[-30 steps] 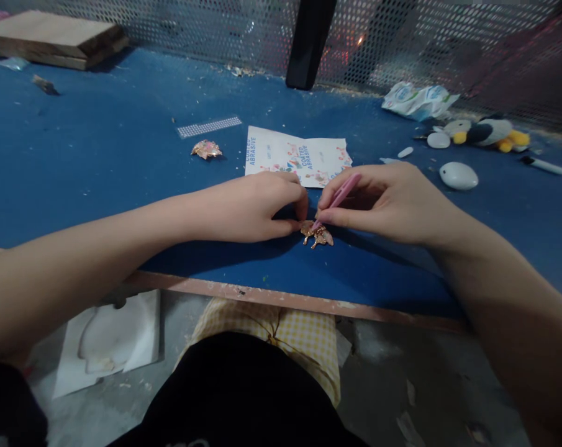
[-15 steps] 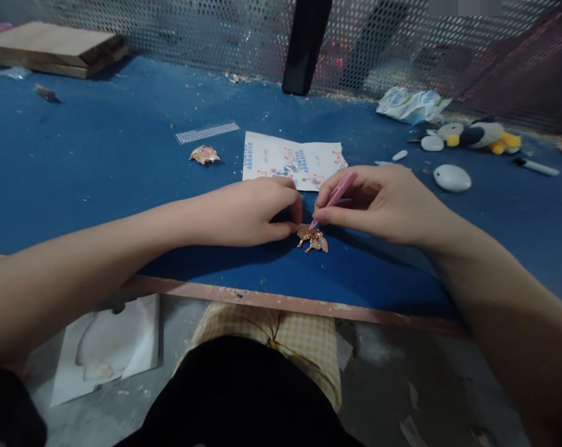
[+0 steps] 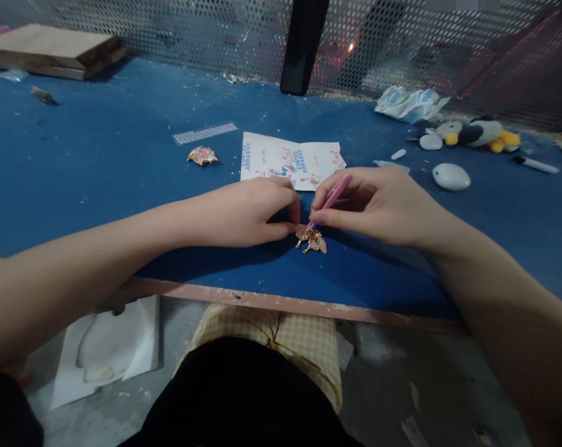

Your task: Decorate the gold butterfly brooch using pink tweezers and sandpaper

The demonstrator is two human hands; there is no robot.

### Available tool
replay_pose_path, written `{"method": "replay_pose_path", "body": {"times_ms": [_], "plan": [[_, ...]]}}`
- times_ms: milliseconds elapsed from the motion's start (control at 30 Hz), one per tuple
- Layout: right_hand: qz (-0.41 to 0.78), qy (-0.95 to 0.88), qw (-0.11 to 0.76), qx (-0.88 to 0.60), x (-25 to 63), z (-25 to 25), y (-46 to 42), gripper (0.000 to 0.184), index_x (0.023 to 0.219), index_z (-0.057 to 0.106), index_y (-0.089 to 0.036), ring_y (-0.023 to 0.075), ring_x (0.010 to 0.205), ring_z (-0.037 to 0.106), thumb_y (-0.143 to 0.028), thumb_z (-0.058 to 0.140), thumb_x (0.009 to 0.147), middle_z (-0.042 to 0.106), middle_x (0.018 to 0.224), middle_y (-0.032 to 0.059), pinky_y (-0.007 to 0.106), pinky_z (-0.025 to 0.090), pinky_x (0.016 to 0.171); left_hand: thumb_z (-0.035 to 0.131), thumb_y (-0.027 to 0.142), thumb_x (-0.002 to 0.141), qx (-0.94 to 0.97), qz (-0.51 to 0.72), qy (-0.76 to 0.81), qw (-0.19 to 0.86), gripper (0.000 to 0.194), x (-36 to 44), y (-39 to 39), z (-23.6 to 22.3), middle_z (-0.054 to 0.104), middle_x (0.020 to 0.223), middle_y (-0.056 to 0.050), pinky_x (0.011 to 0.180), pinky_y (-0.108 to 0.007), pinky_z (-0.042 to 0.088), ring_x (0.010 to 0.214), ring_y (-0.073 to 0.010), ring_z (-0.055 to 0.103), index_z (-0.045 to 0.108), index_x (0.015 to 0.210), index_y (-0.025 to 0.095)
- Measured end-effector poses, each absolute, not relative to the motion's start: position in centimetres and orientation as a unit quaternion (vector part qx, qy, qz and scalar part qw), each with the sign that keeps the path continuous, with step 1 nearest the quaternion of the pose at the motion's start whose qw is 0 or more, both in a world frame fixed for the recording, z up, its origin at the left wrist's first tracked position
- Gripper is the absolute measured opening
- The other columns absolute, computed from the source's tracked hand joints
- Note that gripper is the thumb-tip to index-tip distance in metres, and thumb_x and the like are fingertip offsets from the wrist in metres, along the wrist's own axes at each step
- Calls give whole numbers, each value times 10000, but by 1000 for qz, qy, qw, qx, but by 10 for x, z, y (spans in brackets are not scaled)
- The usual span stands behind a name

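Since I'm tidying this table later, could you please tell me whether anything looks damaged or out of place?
The printed paper has a ragged right edge, as if torn; the table's front edge looks chipped. A plush toy lies by the mesh, odd on a worktable.

"What sort of place is this?"

"A workshop, by the look of it: the blue surface (image 3: 99, 174) has a chipped edge (image 3: 192, 291) and scattered pale crumbs (image 3: 234, 79)."

"Anything firmer?"

"A sheet (image 3: 266, 158) printed 'COATED ABRASIVE', wooden boards (image 3: 52, 46) stacked at the back left, a perforated screen (image 3: 206, 37) behind, and scraps (image 3: 413, 431) littering the grey floor (image 3: 378, 385)."
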State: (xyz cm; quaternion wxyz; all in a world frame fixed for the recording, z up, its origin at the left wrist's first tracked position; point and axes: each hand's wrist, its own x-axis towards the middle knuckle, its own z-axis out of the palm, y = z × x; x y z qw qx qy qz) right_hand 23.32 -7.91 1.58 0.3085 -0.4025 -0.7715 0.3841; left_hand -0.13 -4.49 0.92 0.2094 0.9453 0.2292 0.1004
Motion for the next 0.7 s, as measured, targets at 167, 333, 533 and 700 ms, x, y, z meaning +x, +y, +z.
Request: {"method": "replay_pose_path", "body": {"times_ms": [167,333,533,700], "plan": [[379,-774,306,-406,232,16,-79,136,745,705,-225,167,730,681,-220,841,745,748,866,6,347,572,709,593,243,945,946,105,227,208,154,-1,-45,9,649,1013,-45,794,-251,439,839,-143,610,720,990,169],[372,-776,308,-406,231,16,-80,128,751,711,-226,162,726,677,-220,838,752,745,870,4,340,575,704,595,250,947,945,104,228,210,153,-2,-45,8,652,1013,-43,778,-252,436,832,-142,610,717,994,171],[376,-775,309,-402,232,16,-80,132,752,703,-222,158,733,676,-210,834,755,743,864,-1,339,578,719,595,255,947,945,102,233,205,156,-2,-45,8,652,1009,-40,773,-258,439,834,-147,612,719,1003,177],[371,-778,312,-399,234,15,-79,126,762,706,-218,162,749,677,-216,832,768,751,877,5,350,581,739,587,270,958,945,105,228,208,173,-2,-45,9,654,1010,-42,787,-257,441,849,-148,616,718,1021,177]]}}
